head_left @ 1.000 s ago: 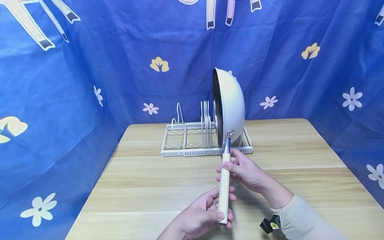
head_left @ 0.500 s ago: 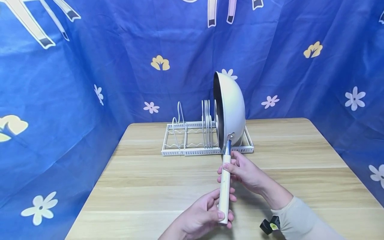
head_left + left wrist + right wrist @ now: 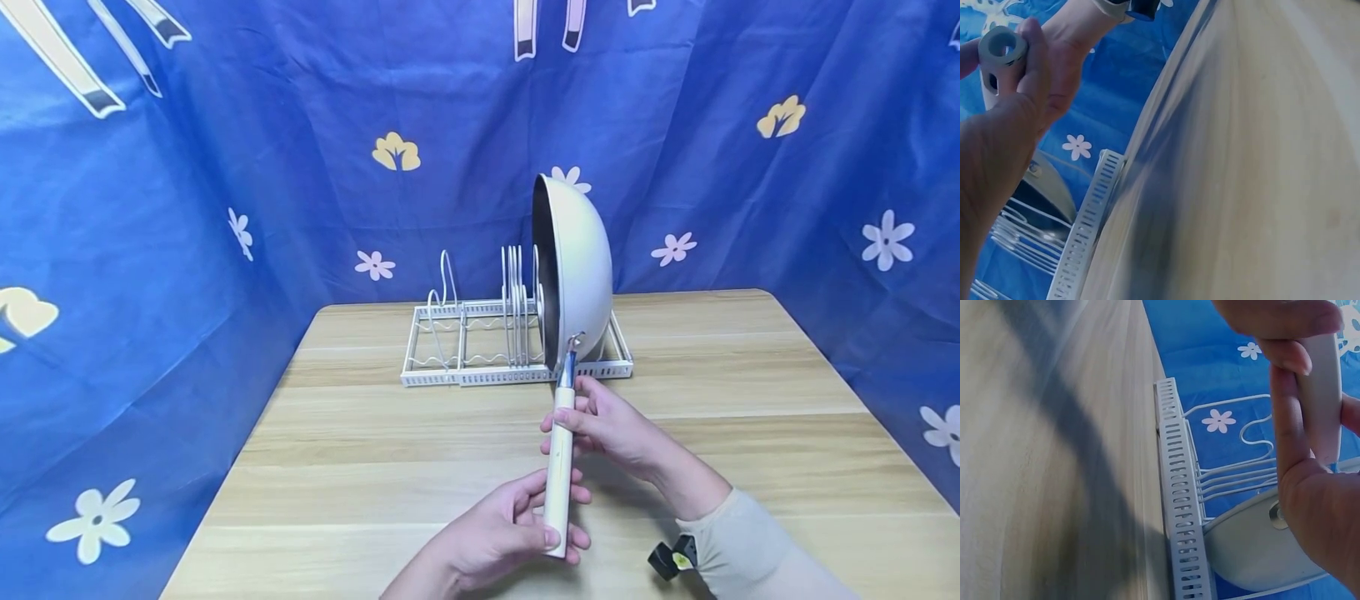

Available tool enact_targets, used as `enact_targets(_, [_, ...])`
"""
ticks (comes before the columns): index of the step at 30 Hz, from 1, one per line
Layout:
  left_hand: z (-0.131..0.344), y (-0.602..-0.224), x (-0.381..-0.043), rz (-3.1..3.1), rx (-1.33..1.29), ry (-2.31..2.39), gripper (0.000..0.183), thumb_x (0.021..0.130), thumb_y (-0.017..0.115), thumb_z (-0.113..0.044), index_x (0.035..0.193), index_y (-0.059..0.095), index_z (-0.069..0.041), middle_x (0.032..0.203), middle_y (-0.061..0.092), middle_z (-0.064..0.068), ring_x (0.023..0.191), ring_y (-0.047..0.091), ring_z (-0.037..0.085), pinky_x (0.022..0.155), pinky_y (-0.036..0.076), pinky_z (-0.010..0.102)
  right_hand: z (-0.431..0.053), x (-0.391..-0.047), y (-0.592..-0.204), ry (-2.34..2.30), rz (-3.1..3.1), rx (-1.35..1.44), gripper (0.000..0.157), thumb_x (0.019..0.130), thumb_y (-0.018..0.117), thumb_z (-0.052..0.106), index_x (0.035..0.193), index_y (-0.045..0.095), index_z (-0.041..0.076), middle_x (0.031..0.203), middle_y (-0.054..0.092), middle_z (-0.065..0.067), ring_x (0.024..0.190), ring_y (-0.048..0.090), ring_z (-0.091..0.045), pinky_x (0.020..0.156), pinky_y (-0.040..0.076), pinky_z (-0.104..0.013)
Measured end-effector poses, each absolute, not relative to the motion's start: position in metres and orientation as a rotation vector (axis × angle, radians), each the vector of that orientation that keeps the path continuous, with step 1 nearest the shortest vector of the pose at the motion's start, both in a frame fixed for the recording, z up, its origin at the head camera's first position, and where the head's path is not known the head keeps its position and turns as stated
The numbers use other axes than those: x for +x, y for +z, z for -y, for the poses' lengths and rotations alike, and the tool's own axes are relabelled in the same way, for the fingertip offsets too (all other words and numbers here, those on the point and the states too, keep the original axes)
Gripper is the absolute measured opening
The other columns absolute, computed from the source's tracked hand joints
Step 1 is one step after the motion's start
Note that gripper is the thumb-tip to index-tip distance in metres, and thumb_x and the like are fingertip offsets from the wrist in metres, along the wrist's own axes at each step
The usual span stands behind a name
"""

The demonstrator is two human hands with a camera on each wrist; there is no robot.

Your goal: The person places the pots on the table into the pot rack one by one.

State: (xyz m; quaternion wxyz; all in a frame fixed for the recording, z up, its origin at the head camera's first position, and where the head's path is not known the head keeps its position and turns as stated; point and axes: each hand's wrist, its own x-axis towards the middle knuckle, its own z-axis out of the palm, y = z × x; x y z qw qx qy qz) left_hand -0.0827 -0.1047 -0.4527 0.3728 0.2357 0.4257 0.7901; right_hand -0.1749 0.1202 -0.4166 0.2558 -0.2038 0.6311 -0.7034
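Observation:
A white wok (image 3: 587, 258) with a dark inside stands on its edge in the right part of a white wire pan rack (image 3: 498, 377), its open side facing left. Its long cream handle (image 3: 558, 475) points toward me. My left hand (image 3: 498, 529) holds the handle's end, thumb on top and fingers beneath. Higher up, near the metal neck, my right hand (image 3: 611, 425) pinches the handle between thumb and fingers. In the left wrist view the hole in the handle's end (image 3: 1002, 47) shows. The right wrist view has the wok's side (image 3: 1260, 550) right behind the rack's slotted rail (image 3: 1182, 487).
Several upright wire dividers (image 3: 513, 308) stand close together just left of the wok, and a further wire divider (image 3: 442, 308) is at the rack's left end. The rack sits toward the back of a wooden table (image 3: 360, 467). Blue patterned cloth (image 3: 465, 100) hangs behind and beside it.
Both hands keep their hold on the handle. The wok has dipped slightly against the cloth behind since the first frame; the whole view has also shifted a little.

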Motion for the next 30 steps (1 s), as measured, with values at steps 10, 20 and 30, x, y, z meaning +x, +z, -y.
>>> enact_targets(10, [0.111,-0.450,-0.085,-1.259,0.533,1.947,0.080,0.098,0.073,-0.001,0.165,0.030,0.000,0.169,0.044,0.025,0.120,0.074,0.012,0.103,0.066,0.035,-0.124,-0.178,-0.424,-1.884,-1.742,-0.509,0.049,0.107,0.065,0.011,0.141,0.033,-0.003,0.107,0.078,0.001,0.095,0.080,-0.017,0.084,0.068,-0.031])
enact_targets(20, [0.114,-0.450,-0.089,-1.421,0.437,1.858,0.078,0.095,0.076,0.001,0.160,0.034,0.005,0.160,0.055,0.019,0.124,0.075,0.016,0.102,0.063,0.026,-0.128,-0.176,-0.436,-1.912,-1.669,-0.521,0.065,0.105,0.068,0.010,0.152,0.027,-0.006,0.116,0.076,-0.002,0.100,0.081,-0.019,0.089,0.068,-0.032])
enact_targets(30, [0.120,-0.460,-0.094,-1.569,0.378,1.793,0.062,0.092,0.076,0.009,0.147,0.049,0.001,0.145,0.065,0.029,0.106,0.076,0.013,0.093,0.064,0.024,-0.127,-0.177,-0.450,-1.933,-1.647,-0.473,0.075,0.103,0.071,0.010,0.157,0.021,-0.005,0.123,0.075,-0.010,0.102,0.080,-0.019,0.088,0.068,-0.032])
